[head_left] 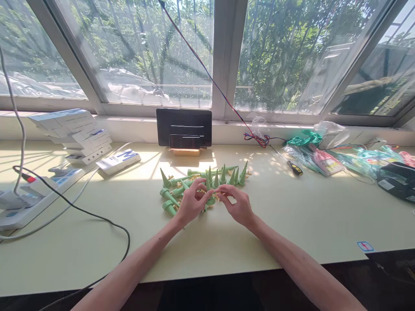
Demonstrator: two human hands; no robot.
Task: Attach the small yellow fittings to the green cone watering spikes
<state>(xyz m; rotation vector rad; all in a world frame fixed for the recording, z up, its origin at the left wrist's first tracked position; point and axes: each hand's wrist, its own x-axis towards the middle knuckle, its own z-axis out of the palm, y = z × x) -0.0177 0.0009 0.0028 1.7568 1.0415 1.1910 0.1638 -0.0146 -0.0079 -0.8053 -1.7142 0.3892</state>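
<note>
My left hand [193,201] is closed round a green plant watering spike [208,185], whose pointed end is up. Close against its right side, my right hand [238,202] pinches with thumb and fingertips. What lies in that pinch is too small to make out. Behind the hands, several more green cone-shaped spikes [242,173] stand point up. Others, such as one ribbed-cap spike [168,207], lie on their sides to the left. Small tan-yellow pieces show among them. My fingers partly cover the middle of the pile.
A black tablet [184,125] leans on a stand at the back. Stacked white boxes [76,134], a flat white box [118,162] and a power strip [61,183] with cables are at left. A screwdriver [295,168] and bagged cords [326,160] lie at right on the table [292,224].
</note>
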